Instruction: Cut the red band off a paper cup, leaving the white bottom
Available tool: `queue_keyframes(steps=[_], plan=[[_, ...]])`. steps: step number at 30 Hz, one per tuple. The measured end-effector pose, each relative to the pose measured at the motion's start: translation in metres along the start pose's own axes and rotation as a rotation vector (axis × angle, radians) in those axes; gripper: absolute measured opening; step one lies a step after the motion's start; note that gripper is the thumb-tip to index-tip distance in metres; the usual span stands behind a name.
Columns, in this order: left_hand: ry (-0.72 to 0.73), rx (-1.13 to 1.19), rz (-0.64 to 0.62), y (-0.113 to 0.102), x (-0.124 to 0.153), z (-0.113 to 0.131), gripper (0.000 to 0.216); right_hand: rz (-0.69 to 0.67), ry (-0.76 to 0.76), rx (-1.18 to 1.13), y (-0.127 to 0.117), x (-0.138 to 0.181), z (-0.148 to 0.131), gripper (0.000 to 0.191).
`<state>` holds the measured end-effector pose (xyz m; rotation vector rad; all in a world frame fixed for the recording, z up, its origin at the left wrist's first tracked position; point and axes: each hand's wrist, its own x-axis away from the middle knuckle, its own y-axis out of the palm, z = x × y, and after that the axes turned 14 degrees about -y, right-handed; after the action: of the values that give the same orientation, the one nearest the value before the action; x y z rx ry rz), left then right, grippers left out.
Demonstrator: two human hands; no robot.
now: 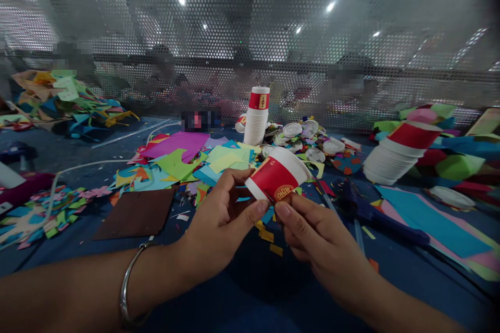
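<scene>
A red and white paper cup (275,174) is held up in front of me, tilted with its wide rim toward the upper right. My left hand (224,213) grips the narrow bottom end, thumb below and fingers behind. With thumb and fingers, my right hand (312,231) pinches the cup's lower side next to a yellow printed oval. Small yellow paper pieces (267,235) show below the cup, between the hands. Beyond it stands a tall stack of paper cups (255,125), upside down.
On the right are a leaning cup stack (394,158), a dark blue glue gun (385,218) and blue paper sheets (433,221). Brown sheets (135,213) lie left. Colored scraps (175,164) and round white lids (292,130) cover the middle. A perforated metal panel (250,26) rises behind.
</scene>
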<state>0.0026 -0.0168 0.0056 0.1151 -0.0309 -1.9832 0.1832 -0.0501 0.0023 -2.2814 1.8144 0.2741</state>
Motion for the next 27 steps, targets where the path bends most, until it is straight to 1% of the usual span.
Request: queue_keyframes(steps=[6, 9, 15, 18, 22, 27], plan=[[-0.01, -0.015, 0.078, -0.0026, -0.0039, -0.0012, 0.04, 0.034, 0.032, -0.016, 0.0023, -0.0072, 0.0025, 0.045], [0.003, -0.025, 0.111, -0.0048, -0.0062, -0.0017, 0.041, 0.017, 0.026, -0.036, 0.0021, -0.0079, 0.003, 0.044], [0.052, -0.029, 0.163, -0.0079, -0.0095, -0.0028, 0.039, 0.014, 0.017, 0.008, -0.0007, -0.0061, 0.0051, 0.042], [0.074, -0.023, 0.148, -0.006, -0.0078, -0.0037, 0.037, 0.016, 0.017, -0.014, 0.0002, -0.0065, 0.0053, 0.042], [0.049, -0.04, 0.076, -0.0006, -0.0039, -0.0044, 0.036, 0.028, 0.036, -0.089, 0.0039, -0.0064, 0.0043, 0.042], [0.02, -0.001, 0.066, 0.0002, -0.0034, -0.0024, 0.039, 0.054, 0.042, -0.152, 0.006, -0.0059, 0.0027, 0.043]])
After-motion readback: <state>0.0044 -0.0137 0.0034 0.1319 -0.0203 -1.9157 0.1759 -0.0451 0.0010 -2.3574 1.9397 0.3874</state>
